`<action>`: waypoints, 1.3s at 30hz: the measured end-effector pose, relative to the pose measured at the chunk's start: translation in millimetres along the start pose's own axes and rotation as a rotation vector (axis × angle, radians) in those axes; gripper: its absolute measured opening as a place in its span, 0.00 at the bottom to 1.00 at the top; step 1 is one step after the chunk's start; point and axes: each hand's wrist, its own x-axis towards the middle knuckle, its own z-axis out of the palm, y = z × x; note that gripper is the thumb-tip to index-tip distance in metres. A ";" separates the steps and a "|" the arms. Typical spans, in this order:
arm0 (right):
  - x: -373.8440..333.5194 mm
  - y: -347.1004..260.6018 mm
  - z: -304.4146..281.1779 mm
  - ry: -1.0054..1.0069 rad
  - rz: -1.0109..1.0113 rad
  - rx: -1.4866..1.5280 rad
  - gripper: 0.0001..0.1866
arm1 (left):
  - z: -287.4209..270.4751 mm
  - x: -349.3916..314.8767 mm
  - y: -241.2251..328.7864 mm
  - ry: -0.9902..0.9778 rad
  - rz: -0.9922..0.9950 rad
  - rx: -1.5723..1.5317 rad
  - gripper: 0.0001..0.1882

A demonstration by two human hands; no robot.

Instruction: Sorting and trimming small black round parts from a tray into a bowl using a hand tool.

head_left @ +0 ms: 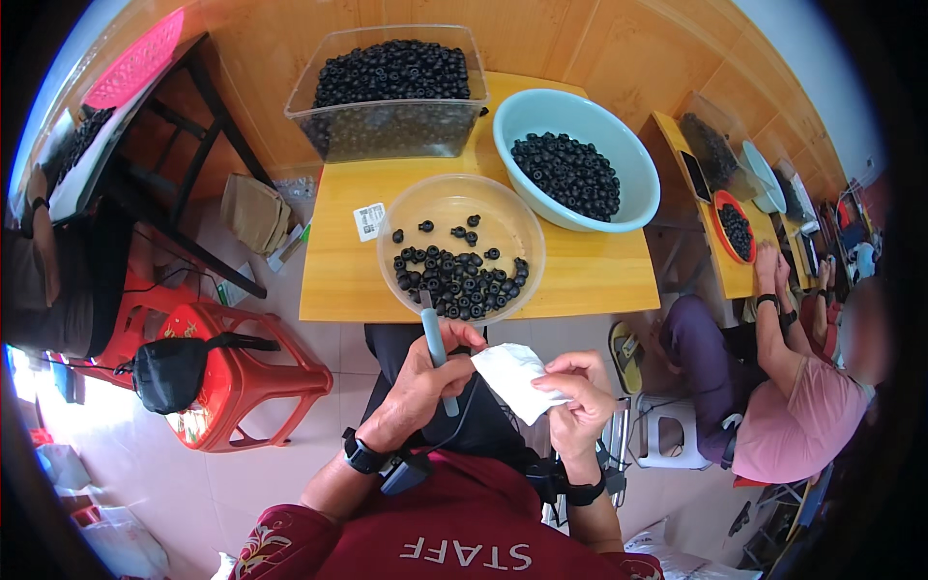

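Observation:
My left hand [418,385] is closed around a small knife [434,338] with a light blue handle. Its blade points up toward the table edge. My right hand [582,401] pinches a white tissue [514,379] between thumb and fingers. The tissue's other end reaches the fingertips of my left hand, where a tiny dark spot shows that I cannot make out. Just beyond my hands, a shallow clear round bowl [462,186] stands on the yellow table [590,280]. Small black round pieces [454,280], several with a ring-shaped top, lie in it.
A clear rectangular bin [387,140] of black pieces stands at the back left. Right of it is a light blue basin [643,188] with more. A red stool [242,377] with a black bag stands left. People sit at tables on both sides.

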 end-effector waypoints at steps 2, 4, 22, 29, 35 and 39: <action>0.4 -0.1 0.4 0.016 -0.003 0.014 0.16 | -1.1 -1.4 -0.3 0.015 -0.062 -0.023 0.10; 2.9 -3.5 1.1 0.165 0.326 0.415 0.12 | -2.0 -1.3 -0.2 0.018 -0.071 -0.025 0.09; 40.3 -162.7 21.4 -0.315 -0.128 1.343 0.09 | -8.0 -11.7 -6.0 0.034 -0.107 -0.013 0.06; 26.3 -227.7 41.9 0.586 0.559 1.206 0.06 | -8.7 -11.0 -9.4 0.043 -0.105 0.017 0.06; 19.0 -186.0 19.1 0.130 0.087 1.197 0.21 | -4.9 -13.5 -9.0 0.037 -0.112 0.022 0.07; 28.1 -206.7 20.8 0.273 0.297 1.204 0.20 | -11.1 -15.8 -13.4 0.037 -0.109 0.023 0.06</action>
